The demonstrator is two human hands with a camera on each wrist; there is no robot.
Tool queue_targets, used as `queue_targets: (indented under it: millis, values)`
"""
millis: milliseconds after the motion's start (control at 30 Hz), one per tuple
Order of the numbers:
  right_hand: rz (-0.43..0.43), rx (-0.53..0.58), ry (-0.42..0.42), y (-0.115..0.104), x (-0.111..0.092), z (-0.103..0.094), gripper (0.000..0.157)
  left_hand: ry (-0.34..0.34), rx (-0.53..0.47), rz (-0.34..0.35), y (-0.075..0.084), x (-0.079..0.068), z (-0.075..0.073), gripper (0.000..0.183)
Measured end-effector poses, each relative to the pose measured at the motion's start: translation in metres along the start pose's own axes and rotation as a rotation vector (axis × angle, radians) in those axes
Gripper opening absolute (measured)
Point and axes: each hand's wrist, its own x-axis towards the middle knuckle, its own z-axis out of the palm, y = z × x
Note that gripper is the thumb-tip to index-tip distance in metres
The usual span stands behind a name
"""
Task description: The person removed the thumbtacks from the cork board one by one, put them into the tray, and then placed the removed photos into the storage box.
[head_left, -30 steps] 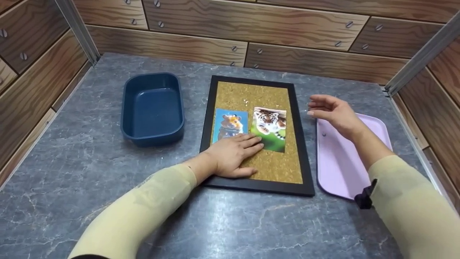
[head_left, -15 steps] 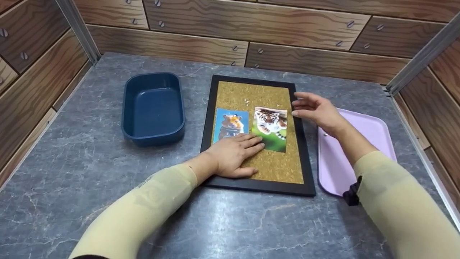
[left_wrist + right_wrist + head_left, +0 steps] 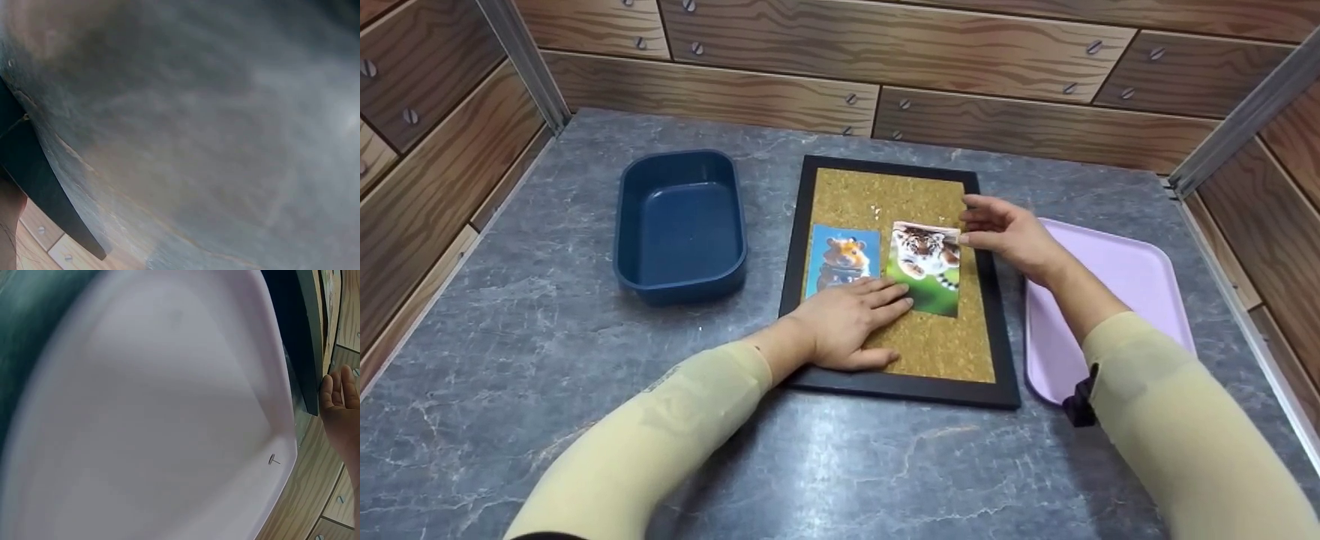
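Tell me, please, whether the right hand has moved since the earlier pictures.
Yes: the right hand has moved left, from beside the board to over its right edge.

Mostly blurred, veined grey surface (image 3: 225, 157).
A dark frame (image 3: 45, 174) slants down the left side to a tip; at lower left, a sliver of hand (image 3: 7, 219) shows beside a plank wall (image 3: 70, 246).

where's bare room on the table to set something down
Bare table lies left of the blue tub and in front of the framed board. It's crowded around the tiger picture, with the hamster picture, left hand and right hand close by.
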Motion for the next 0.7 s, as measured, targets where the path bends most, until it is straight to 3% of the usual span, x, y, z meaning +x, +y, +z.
queue_targets:
  millis: [400,700]
  values:
    - [0.029,0.027,-0.013,0.0059,0.0062,0.0032,0.073,-0.003,-0.005,-0.007,-0.0006,0.0004,0.0006,0.081]
    - [0.066,-0.037,-0.064,0.0075,0.0061,0.0017,0.078,-0.014,-0.007,-0.005,-0.0004,0.0007,-0.0002,0.081]
